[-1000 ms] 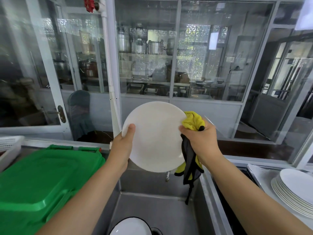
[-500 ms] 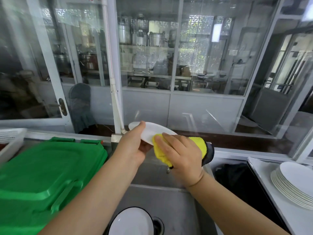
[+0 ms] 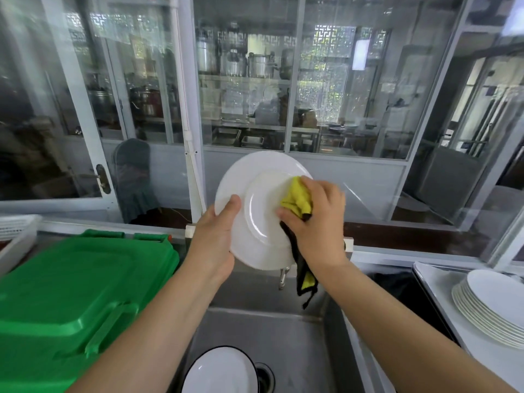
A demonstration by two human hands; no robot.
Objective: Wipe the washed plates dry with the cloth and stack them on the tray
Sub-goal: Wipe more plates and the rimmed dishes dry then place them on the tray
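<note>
A white plate [image 3: 255, 205] stands upright over the sink, its underside with the foot ring facing me. My left hand [image 3: 217, 236] grips its left rim, thumb on the near face. My right hand [image 3: 314, 219] holds a yellow and black cloth [image 3: 297, 198] against the plate's right half; the cloth's tail hangs below my wrist. A stack of several white plates [image 3: 493, 310] rests on a metal tray [image 3: 431, 282] at the right.
A steel sink [image 3: 283, 336] lies below with a black-rimmed white bowl [image 3: 221, 373] beside the drain. A green plastic bin lid [image 3: 71, 293] fills the left. A white basket [image 3: 14, 231] sits at far left. Glass partitions rise behind the counter.
The plate has been turned over: first its front faced me, then it lay edge-on, now its underside faces me. My right hand moved the cloth onto that underside.
</note>
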